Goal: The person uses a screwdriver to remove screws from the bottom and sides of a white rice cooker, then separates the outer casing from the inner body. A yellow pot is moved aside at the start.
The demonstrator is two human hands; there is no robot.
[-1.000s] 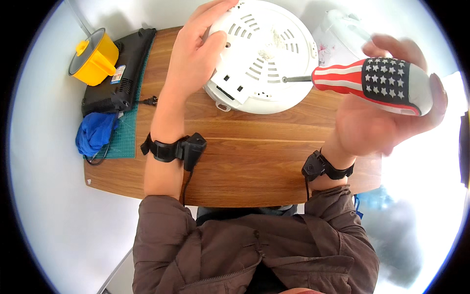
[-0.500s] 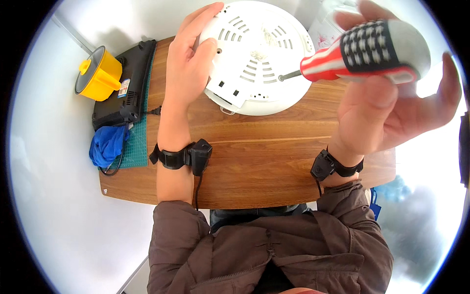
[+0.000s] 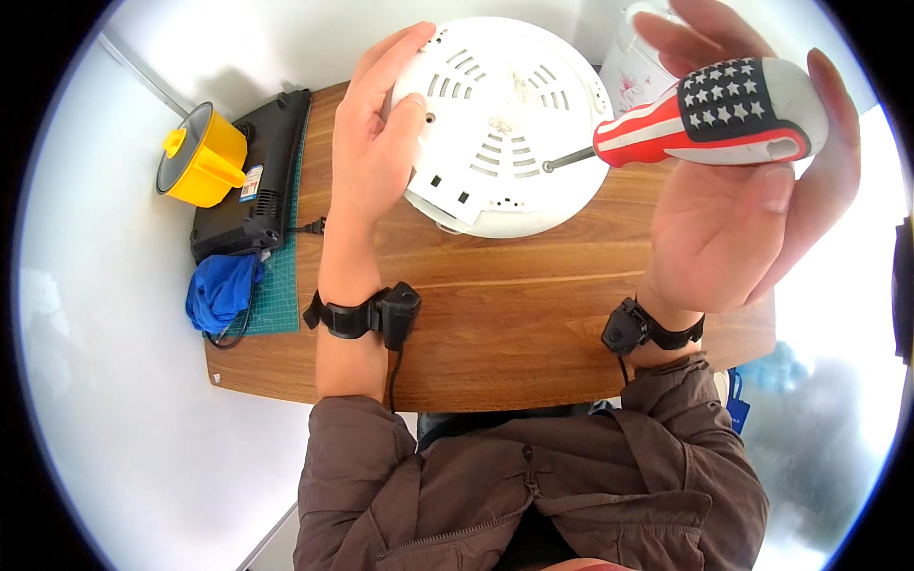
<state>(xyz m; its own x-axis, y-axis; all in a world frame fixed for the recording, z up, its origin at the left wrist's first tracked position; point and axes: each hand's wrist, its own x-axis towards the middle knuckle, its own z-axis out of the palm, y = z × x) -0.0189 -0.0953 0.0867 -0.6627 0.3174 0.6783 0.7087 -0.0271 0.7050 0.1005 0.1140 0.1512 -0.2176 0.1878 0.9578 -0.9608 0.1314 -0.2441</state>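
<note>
A white round appliance (image 3: 519, 205) with slotted vents on its upturned face sits at the far middle of the table. My left hand (image 3: 381, 128) grips its left rim, thumb on the face and fingers along the edge. My right hand (image 3: 724, 224) holds a screwdriver (image 3: 714, 119) by its thick red, white and dark starred handle. The thumb lies below the handle, and the other fingers reach up behind it, loosely curved. Slanting down to the left, the shaft meets the appliance's face near the lower right vents; whether a screw is under the tip is too small to tell.
On the left, a yellow pot-like container (image 3: 214, 157) with a grey lid stands on a black flat device (image 3: 252, 209) with a plugged cord. A blue cloth (image 3: 221, 290) lies on a green cutting mat (image 3: 276, 309). Behind the screwdriver is a white flower-patterned container (image 3: 633, 71).
My right hand's fingers have drawn in around the handle, and the handle has turned slightly. The shaft tip stays at the same spot on the appliance. The whole view has shifted a little.
</note>
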